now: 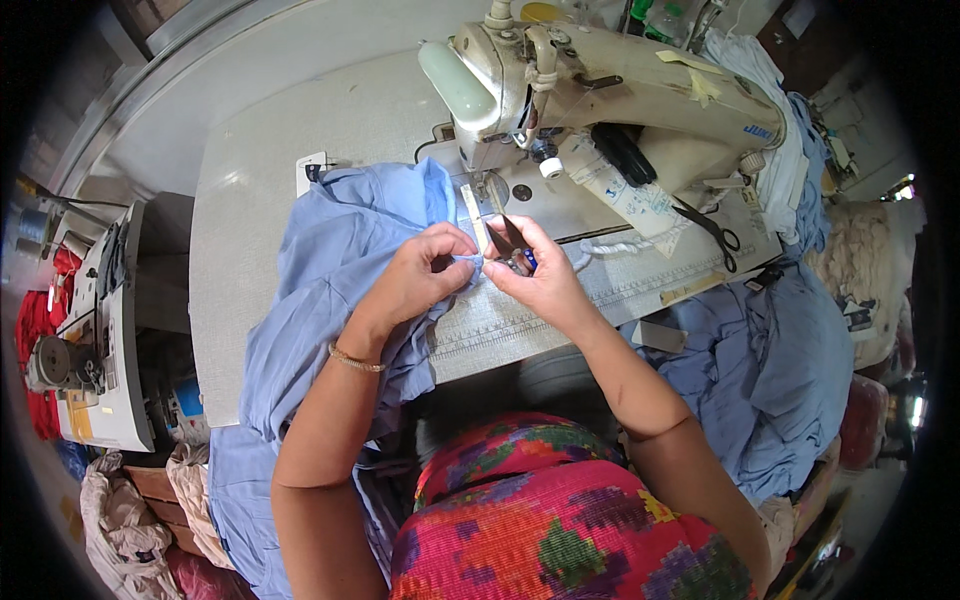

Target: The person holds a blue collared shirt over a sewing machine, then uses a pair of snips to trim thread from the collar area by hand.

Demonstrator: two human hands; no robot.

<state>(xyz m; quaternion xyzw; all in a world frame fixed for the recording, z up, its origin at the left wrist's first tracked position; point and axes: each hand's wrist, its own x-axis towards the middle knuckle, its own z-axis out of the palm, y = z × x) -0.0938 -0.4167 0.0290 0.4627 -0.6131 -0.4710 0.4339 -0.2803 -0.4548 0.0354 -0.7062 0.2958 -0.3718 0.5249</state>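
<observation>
My left hand (425, 268) pinches blue cloth (340, 235); my right hand (545, 280) curls round snips (508, 237), partly hiding them. The sewing machine (640, 80) has blue letters (759, 131).

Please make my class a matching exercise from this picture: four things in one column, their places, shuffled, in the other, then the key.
Column one
1. Small dark-bladed snips
2. Pale blue fabric
3. Long black metal scissors
4. Bright red cloth

Column two
A. At the picture's far left
B. Held in the right hand
C. Pinched at one edge by the left hand
D. Lying on the whitish tabletop, right of the hands

Pairs: 1-B, 2-C, 3-D, 4-A
</observation>
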